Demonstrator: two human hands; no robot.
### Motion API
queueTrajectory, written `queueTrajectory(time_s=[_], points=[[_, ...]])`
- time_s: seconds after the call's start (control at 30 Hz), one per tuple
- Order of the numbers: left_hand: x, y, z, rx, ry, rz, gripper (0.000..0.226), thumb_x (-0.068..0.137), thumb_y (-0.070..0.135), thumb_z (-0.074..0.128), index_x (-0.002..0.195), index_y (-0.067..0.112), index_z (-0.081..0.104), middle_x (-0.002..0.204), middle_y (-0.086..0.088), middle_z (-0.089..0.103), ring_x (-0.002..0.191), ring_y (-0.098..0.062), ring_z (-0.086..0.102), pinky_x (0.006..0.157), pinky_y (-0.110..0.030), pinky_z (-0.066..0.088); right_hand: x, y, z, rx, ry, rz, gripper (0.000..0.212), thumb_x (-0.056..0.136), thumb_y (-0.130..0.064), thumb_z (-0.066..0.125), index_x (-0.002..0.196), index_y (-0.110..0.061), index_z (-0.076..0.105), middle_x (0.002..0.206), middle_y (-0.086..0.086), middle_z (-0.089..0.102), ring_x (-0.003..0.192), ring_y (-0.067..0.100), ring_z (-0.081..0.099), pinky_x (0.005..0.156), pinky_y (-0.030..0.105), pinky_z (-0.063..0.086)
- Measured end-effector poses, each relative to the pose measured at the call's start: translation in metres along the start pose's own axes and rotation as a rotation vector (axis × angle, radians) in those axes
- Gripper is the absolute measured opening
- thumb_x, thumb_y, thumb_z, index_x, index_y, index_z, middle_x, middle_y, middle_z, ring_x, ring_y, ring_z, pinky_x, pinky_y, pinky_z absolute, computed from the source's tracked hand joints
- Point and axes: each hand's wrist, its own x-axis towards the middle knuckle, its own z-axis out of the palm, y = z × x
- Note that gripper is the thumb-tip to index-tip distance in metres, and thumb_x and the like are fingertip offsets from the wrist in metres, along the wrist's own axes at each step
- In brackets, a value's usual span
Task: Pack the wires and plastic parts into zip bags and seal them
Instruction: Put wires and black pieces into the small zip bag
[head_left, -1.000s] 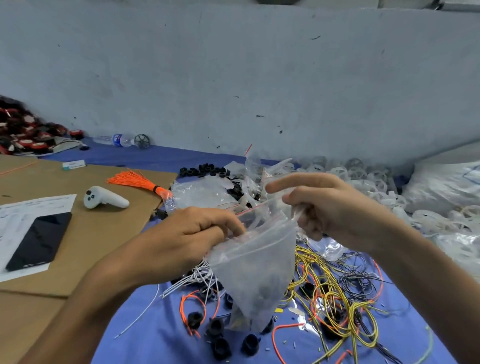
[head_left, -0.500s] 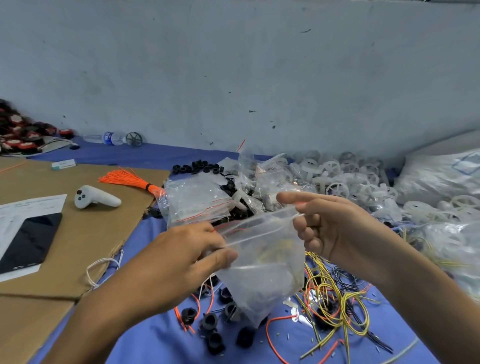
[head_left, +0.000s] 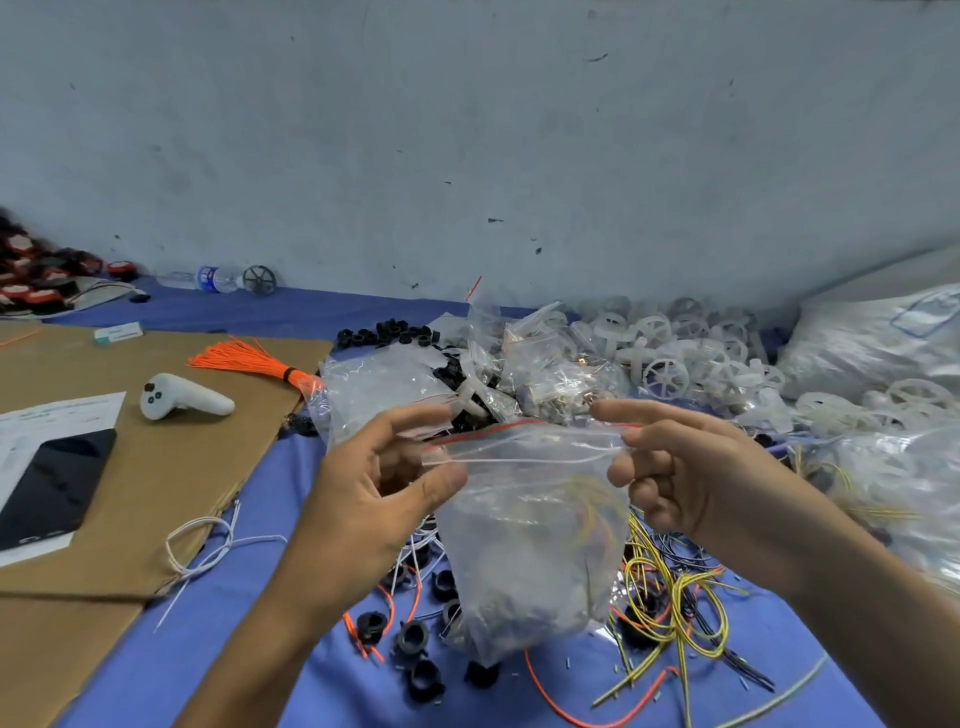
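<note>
left hand (head_left: 374, 504): pinching the top left corner of the zip bag (head_left: 530, 561) between thumb and fingers, index finger sticking out straight.
right hand (head_left: 696, 483): nipping the top right end of the bag. The thumb is hidden from me, so I can't say how firm that grip is.
zip bag: up in the air between both hands, over the near-middle of the table (head_left: 260, 649), hanging slack, not resting on anything.
contents: yellow wires (head_left: 587, 499) curl up high inside, and the dark plastic parts (head_left: 509, 613) are slumped at the bottom.
zip strip (head_left: 519, 460): stretched between the two pinches. I honestly can't tell if it's pressed shut. The red lip above it looks separate, so my guess is not yet.
worry 1: those wires riding high could get caught in the strip and leave a gap when I run my fingers along it.
worry 2: all the weight is low, so one slipped corner could tip the bag and dump everything.
worry 3: a spill would land straight in the loose black rings (head_left: 413, 635) and the loose wire tangle (head_left: 670, 608) right underneath, and I'd have to sort it all over again.
farther out: pile of bags (head_left: 519, 364) toward the far edge, cardboard (head_left: 156, 467) on the left side.
</note>
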Motion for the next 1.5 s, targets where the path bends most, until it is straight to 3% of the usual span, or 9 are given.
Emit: queueTrajectory(time_s=[0.17,0.37,0.57,0.67,0.73,0.93,1.1,1.33,1.5], points=[[0.001,-0.014,0.006,-0.120,0.094,-0.111,0.016,0.070,0.026,0.078,0.083,0.017,0.080,0.076,0.002,0.076,0.061,0.001,0.063,0.058,-0.009,0.046,0.001,0.003,-0.006,-0.030,0.011,0.002,0.039,0.074,-0.017,0.063,0.112,-0.017,0.074,0.072,0.016,0.065,0.048,0.016,0.053,0.038,0.024,0.043],[0.004,-0.016,0.006,-0.042,0.152,-0.042,0.017,0.073,0.036,0.076,0.088,0.029,0.080,0.082,0.004,0.077,0.067,0.001,0.063,0.064,-0.010,0.048,0.003,0.000,-0.006,-0.148,0.075,-0.090,0.032,0.081,-0.024,0.064,0.111,-0.023,0.073,0.054,0.011,0.055,0.040,0.016,0.045,0.037,0.023,0.038],[0.002,-0.020,0.017,-0.009,0.188,0.007,0.010,0.079,0.038,0.077,0.089,0.034,0.076,0.084,0.007,0.076,0.076,-0.002,0.067,0.071,-0.015,0.052,0.010,-0.020,0.022,-0.749,0.115,-0.730,0.016,0.092,-0.037,0.065,0.107,-0.033,0.069,0.054,-0.009,0.049,0.048,0.003,0.043,0.050,0.014,0.035],[0.000,-0.021,0.022,0.017,0.161,0.017,0.011,0.086,0.041,0.070,0.092,0.032,0.072,0.088,0.005,0.074,0.082,-0.013,0.067,0.079,-0.034,0.055,0.022,-0.020,0.049,-1.318,0.038,-0.805,0.031,0.088,-0.058,0.057,0.109,-0.038,0.067,0.091,-0.018,0.060,0.092,0.006,0.050,0.081,0.018,0.037],[-0.002,-0.021,0.023,0.043,0.136,0.042,0.013,0.089,0.042,0.063,0.095,0.033,0.070,0.091,0.003,0.073,0.086,-0.023,0.066,0.079,-0.044,0.053,0.030,-0.016,0.061,-1.501,-0.053,-0.738,0.035,0.088,-0.062,0.051,0.107,-0.037,0.067,0.101,-0.017,0.059,0.099,0.010,0.047,0.088,0.024,0.036],[-0.002,-0.024,0.020,0.087,0.122,0.075,0.013,0.090,0.044,0.061,0.097,0.037,0.069,0.092,0.008,0.072,0.085,-0.014,0.066,0.077,-0.038,0.053,0.045,-0.012,0.067,-1.448,-0.165,-0.637,0.022,0.089,-0.052,0.058,0.091,-0.031,0.066,0.091,-0.013,0.062,0.088,0.011,0.058,0.078,0.038,0.049],[-0.004,-0.022,0.019,0.098,0.105,0.109,0.031,0.084,0.060,0.061,0.099,0.035,0.069,0.089,0.003,0.071,0.082,-0.031,0.062,0.074,-0.048,0.052,0.045,-0.011,0.063,-1.431,-0.207,-0.679,0.019,0.092,-0.047,0.060,0.094,-0.030,0.068,0.091,-0.014,0.060,0.085,0.009,0.057,0.075,0.038,0.049],[-0.005,-0.022,0.012,0.116,0.174,0.113,0.007,0.085,0.040,0.066,0.087,0.034,0.069,0.081,0.007,0.070,0.074,-0.007,0.062,0.067,-0.016,0.047,0.041,-0.015,0.038,-1.463,-0.186,-0.676,0.010,0.091,-0.042,0.062,0.092,-0.032,0.064,0.085,-0.018,0.055,0.080,0.006,0.051,0.078,0.036,0.047],[-0.004,-0.023,0.007,0.131,0.189,0.107,0.008,0.085,0.041,0.066,0.088,0.034,0.070,0.077,0.008,0.069,0.066,-0.003,0.056,0.061,-0.017,0.045,0.034,-0.022,0.008,-1.471,-0.174,-0.616,0.016,0.090,-0.057,0.049,0.087,-0.041,0.053,0.086,-0.019,0.057,0.081,0.003,0.053,0.074,0.025,0.046]])
